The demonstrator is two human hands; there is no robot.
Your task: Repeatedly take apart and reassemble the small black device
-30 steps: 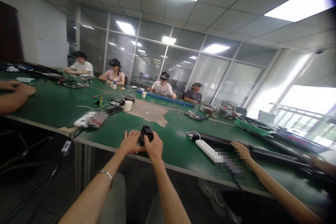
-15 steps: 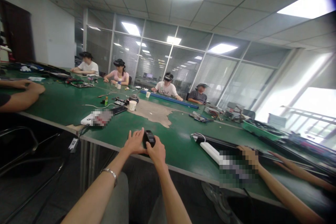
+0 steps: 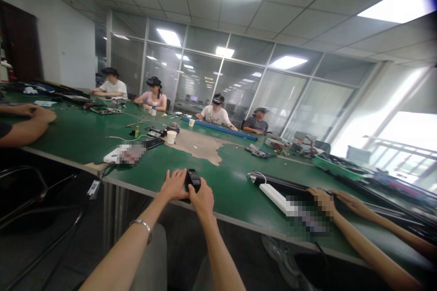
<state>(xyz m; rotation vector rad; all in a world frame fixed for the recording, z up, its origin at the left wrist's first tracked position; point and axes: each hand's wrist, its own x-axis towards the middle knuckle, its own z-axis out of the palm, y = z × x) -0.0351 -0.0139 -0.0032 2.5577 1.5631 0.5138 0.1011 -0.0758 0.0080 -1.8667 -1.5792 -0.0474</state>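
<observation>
A small black boxy device (image 3: 193, 179) stands at the near edge of the green table, between my two hands. My left hand (image 3: 174, 185), with a silver bracelet on its wrist, presses against the device's left side, its fingers partly stretched out over the table. My right hand (image 3: 204, 195) grips the device from the right, the thumb on its near face. The lower part of the device is hidden behind my hands.
A white power strip (image 3: 273, 197) lies to the right beside a co-worker's hands (image 3: 322, 201). Left of me are a white power bank-like box (image 3: 114, 155) and a paper cup (image 3: 171, 137). Several people sit across the green table (image 3: 235, 182); a green tray (image 3: 336, 167) holds parts.
The view has shifted very slightly. My hands and the black device keep nearly the same place. At the right, the co-worker's farther hand has moved left, closer to their other hand.
</observation>
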